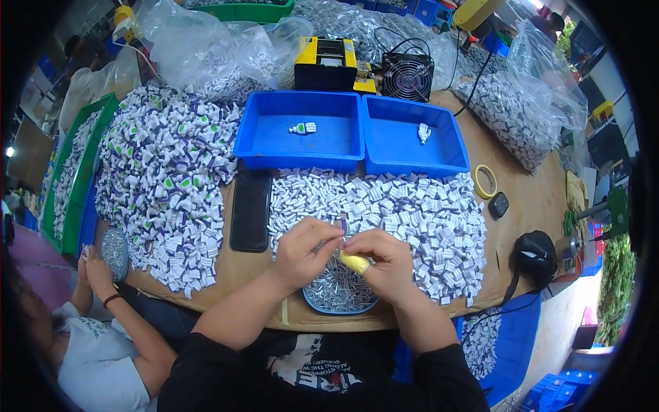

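My left hand (305, 250) and my right hand (382, 262) meet above a blue tray of small metal pins (341, 296). Both are closed in a pinch, fingertips almost touching. A small white-and-purple plastic piece (344, 224) shows at the left fingertips. What sits between the right thumb and finger is too small to make out. Yellow wrapping (355, 262) covers the right thumb. Just beyond the hands spreads a pile of white striped plastic pieces (432, 226). Each of two blue bins, the left bin (264, 127) and the right bin (388, 127), holds one white plastic piece.
A black phone (250, 213) lies left of the pile, beside a heap of white, purple and green pieces (165, 165). Right are a tape roll (484, 182) and a black pouch (534, 259). A small fan (407, 77) stands behind the bins. Another person's hands (96, 271) work at left.
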The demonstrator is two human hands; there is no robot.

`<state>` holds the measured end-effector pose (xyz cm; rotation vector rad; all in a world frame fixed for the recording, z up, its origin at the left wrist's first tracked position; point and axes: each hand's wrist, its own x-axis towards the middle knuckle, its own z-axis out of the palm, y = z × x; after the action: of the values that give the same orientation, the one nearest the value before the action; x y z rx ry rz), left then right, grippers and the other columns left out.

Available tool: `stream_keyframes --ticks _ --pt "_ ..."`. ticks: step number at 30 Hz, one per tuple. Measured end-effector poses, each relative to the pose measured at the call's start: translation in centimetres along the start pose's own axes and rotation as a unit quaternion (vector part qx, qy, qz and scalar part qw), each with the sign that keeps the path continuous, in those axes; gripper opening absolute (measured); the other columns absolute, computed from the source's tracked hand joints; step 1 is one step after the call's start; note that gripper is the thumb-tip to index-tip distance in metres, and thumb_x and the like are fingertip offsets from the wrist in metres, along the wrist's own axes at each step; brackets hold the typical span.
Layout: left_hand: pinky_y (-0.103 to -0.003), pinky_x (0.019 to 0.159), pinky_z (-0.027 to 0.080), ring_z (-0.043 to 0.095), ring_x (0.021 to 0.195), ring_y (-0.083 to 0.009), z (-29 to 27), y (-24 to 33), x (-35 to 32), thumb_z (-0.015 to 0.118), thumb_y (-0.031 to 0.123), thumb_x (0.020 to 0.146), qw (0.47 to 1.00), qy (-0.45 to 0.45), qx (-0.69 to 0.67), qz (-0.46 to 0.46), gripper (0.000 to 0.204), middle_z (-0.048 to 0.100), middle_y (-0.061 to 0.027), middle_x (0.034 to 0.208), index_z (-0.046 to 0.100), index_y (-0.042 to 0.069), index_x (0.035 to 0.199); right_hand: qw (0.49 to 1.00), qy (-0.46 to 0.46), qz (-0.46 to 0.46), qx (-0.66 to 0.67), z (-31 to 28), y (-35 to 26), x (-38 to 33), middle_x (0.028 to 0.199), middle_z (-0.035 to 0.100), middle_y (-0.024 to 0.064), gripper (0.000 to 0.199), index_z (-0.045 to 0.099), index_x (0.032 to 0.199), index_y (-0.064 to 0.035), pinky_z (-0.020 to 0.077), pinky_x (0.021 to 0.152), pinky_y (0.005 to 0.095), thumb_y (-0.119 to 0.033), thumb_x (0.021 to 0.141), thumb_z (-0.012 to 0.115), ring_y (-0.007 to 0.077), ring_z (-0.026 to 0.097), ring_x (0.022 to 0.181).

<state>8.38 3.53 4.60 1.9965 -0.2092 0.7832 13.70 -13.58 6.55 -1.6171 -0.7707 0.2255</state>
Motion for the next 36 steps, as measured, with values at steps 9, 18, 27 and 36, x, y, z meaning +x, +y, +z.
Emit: stream_keyframes --ticks 9,18,27,36 --pt "-0.027 0.063 0.051 0.065 0.073 -0.0205 0.0 0.1 -0.4 0.071 -0.006 0.073 0.997 0.0 -0.075 0.016 0.015 0.065 -0.0136 0.081 0.066 -0.001 0.087 0.983 0.003 -0.101 -0.152 -0.1 0.1 0.1 0.117 0.052 0.0168 0.046 0.053 0.117 -0.0034 0.0439 0.086 0.0337 -0.005 0.074 0.068 0.0259 0.054 0.103" --pt "-0.033 0.07 0.042 0.056 0.077 -0.0215 -0.7 -1.2 0.2 0.06 0.022 0.086 0.993 0.045 -0.053 -0.092 0.021 0.06 -0.0098 0.091 0.062 0.002 0.091 0.988 -0.074 -0.124 -0.061 0.0 -1.0 -0.4 0.117 0.049 0.0179 0.061 0.036 0.134 -0.0009 0.0424 0.089 0.0368 0.001 0.078 0.06 0.0304 0.051 0.105" --pt "-0.038 0.081 0.036 0.053 0.092 -0.0228 -1.0 -4.3 1.8 0.066 0.019 0.078 0.948 -0.093 0.301 -0.045 0.02 0.059 -0.0029 0.095 0.066 0.012 0.097 0.884 -0.204 -0.42 -0.018 4.1 -12.6 -0.9 0.124 0.048 0.0158 0.051 0.038 0.133 -0.0196 0.0422 0.087 0.0542 -0.029 0.089 0.062 0.0315 0.054 0.098" --pt "-0.04 0.078 0.037 0.054 0.09 -0.0227 -1.0 -8.1 -0.3 0.068 0.017 0.074 0.96 -0.071 0.269 0.009 0.011 0.06 -0.0014 0.087 0.066 0.016 0.085 0.923 -0.323 -0.18 -0.101 3.8 -12.6 1.9 0.114 0.051 0.0204 0.044 0.05 0.121 -0.0026 0.0455 0.085 0.037 -0.006 0.08 0.064 0.0364 0.053 0.103"
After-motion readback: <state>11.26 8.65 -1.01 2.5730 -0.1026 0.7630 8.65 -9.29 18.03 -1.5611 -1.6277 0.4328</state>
